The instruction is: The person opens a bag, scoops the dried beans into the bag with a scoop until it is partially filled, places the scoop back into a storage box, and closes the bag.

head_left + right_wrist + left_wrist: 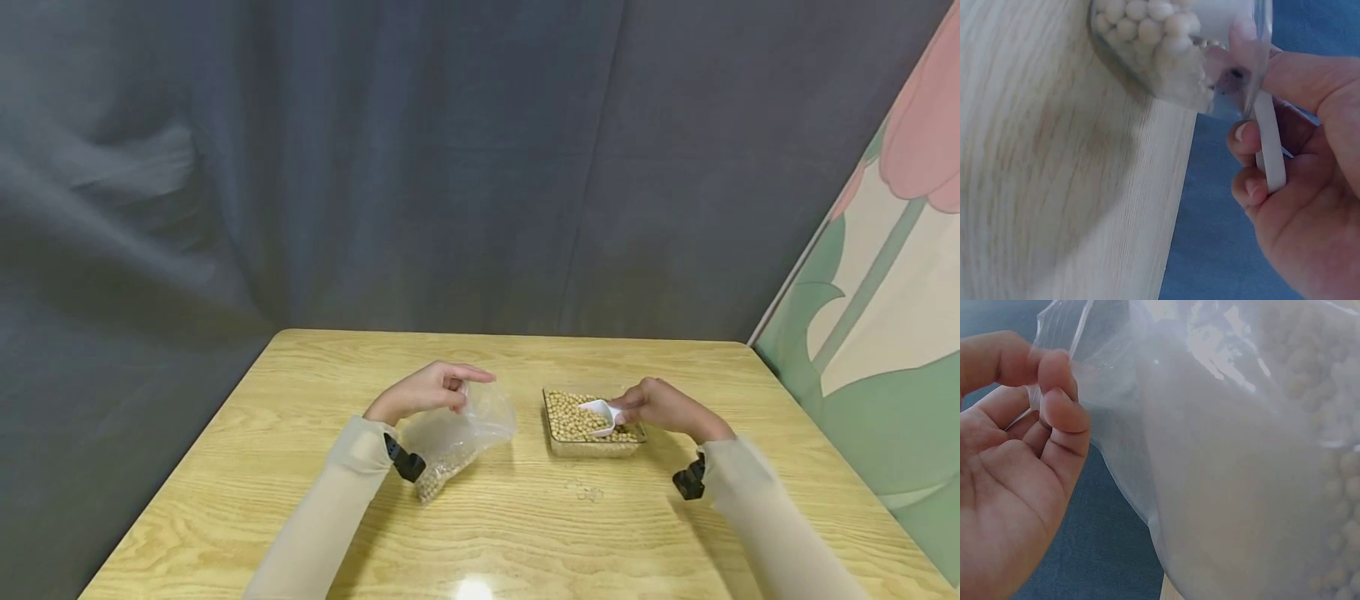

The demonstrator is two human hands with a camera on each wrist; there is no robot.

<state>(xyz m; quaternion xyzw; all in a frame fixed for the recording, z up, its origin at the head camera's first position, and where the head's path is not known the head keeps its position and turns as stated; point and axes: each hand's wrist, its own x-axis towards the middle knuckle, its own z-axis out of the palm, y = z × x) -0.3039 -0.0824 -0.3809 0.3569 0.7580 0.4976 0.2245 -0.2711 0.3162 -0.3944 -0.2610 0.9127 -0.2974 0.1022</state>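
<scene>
My left hand pinches the top edge of a clear zip bag between thumb and fingers. Pale round beans fill the bag's lower end, which slants down toward the table. In the left wrist view the zip strip runs close to the fingertips. On the right, my right hand grips the handle of a white scoop. The scoop's bowl sits among the beans in a clear rectangular container. In the right wrist view, fingers curl around the white handle beside the container's wall.
Both hands work above a light wooden table. A few small clear bits lie in front of the container. Behind the table hangs a dark curtain, and a wall with painted flowers stands at the right.
</scene>
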